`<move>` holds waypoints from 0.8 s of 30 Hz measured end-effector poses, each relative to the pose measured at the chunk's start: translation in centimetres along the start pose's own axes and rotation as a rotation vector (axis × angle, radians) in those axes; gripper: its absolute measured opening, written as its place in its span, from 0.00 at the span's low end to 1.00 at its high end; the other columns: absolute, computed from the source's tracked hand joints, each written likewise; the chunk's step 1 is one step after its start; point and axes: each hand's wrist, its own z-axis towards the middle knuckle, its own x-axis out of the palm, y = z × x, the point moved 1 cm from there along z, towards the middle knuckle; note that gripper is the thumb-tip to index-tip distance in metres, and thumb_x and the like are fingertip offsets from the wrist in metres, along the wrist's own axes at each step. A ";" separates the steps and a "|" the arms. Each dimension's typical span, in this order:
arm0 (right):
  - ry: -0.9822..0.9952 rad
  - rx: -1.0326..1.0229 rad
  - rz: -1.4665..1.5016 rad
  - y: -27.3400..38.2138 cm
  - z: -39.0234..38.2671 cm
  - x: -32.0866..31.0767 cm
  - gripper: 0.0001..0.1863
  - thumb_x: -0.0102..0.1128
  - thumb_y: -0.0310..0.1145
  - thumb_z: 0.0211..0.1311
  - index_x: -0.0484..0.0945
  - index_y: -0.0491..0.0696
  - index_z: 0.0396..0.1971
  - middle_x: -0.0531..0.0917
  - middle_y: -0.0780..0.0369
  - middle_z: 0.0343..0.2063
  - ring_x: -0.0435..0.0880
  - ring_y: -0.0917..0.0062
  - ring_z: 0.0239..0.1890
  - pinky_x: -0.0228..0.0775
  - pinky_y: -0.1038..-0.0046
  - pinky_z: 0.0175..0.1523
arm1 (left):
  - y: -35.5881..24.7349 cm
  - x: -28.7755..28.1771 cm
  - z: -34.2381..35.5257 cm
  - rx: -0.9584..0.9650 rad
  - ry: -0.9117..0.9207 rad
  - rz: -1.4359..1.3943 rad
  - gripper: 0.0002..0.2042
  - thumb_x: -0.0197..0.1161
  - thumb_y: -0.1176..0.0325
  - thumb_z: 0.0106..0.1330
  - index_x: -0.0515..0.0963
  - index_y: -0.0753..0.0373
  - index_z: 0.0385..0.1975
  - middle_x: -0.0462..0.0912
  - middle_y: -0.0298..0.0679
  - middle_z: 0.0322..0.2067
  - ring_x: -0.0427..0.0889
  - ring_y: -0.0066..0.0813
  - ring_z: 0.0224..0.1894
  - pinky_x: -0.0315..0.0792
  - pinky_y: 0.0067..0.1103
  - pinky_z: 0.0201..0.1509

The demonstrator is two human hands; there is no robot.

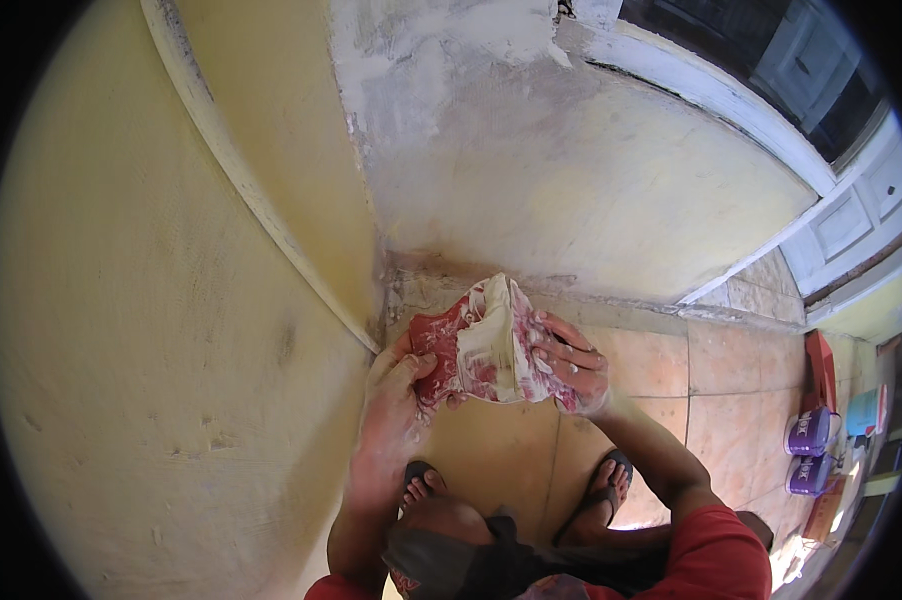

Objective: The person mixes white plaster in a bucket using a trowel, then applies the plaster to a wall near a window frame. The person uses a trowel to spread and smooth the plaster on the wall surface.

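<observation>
Left hand (pixel 399 375): fingers closed on the near-left edge of a left putty spreader (pixel 433 343), red; thumb flat on its upper face, fingers mostly hidden below.

Right hand (pixel 579 372): curved, fingers lightly spread over the outer face of a right putty spreader (pixel 533 362), red under white smears. Thumb not clear; how firmly it grips, cannot tell.

Key relation: both spreaders lie between the hands, inner edges meeting or nearly so at a ridge. Ridge runs away from the body, roughly square to the line from hand to hand; the pair's long axis follows that line. Whether two plates or one folded piece, not certain.

White putty (pixel 489 335) lies thickest to the right of the left thumb, against the ridge; the right fingertips are nearer to the ridge than the left thumb is. Putty flecks on the right fingers too.

Around: yellowish wall (pixel 171 380) to the left of the left hand; patched wall (pixel 561 190) beyond both hands, meeting it at a corner. Tiled floor (pixel 731 355) beneath and right of the right hand; purple buckets (pixel 809 432) well apart, farther right.
</observation>
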 end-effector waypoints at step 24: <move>-0.789 0.571 1.276 0.8 4.9 0.0 0.18 0.58 0.22 0.68 0.78 0.41 0.57 0.84 0.59 0.54 0.84 0.70 0.55 0.75 0.66 0.64 | -0.3 0.7 0.9 -0.093 0.166 -0.119 0.23 0.54 0.78 0.69 0.69 0.67 0.66 0.80 0.48 0.59 0.86 0.41 0.55 0.88 0.37 0.53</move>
